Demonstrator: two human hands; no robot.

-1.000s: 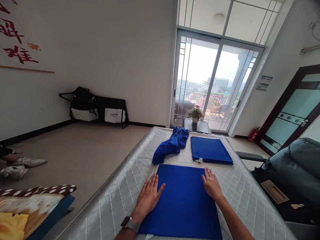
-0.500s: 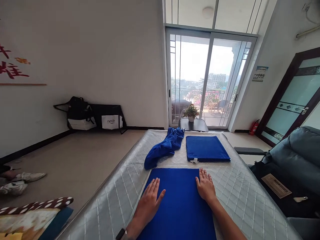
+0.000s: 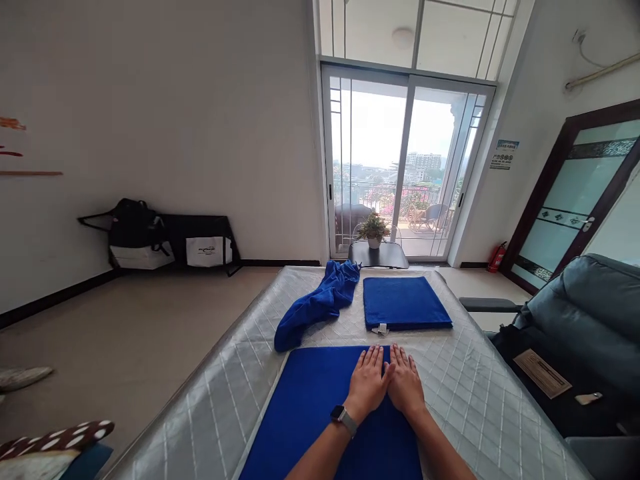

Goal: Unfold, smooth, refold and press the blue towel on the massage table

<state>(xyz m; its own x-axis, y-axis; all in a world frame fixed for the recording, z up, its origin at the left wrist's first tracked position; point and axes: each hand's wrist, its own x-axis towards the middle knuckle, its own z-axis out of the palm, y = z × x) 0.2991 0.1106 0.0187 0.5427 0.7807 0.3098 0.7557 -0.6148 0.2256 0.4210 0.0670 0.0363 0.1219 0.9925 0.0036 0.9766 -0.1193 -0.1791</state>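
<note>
A blue towel (image 3: 310, 413) lies spread flat on the quilted silver mattress (image 3: 475, 393) in front of me. My left hand (image 3: 367, 381) and my right hand (image 3: 405, 383) both rest palm down on its far right corner, side by side and touching, fingers stretched out. A watch sits on my left wrist. Beyond them a folded blue towel (image 3: 405, 303) lies flat, and a crumpled blue towel (image 3: 317, 303) lies to its left.
A small dark table with a potted plant (image 3: 373, 230) stands past the mattress end, before the glass sliding door. A grey-blue armchair (image 3: 580, 320) is on the right. Black bags (image 3: 150, 233) lean on the left wall. Patterned bedding (image 3: 50, 447) shows at lower left.
My left hand has slid right across the towel to join my right hand near the far right corner. The view has turned slightly to the left.
</note>
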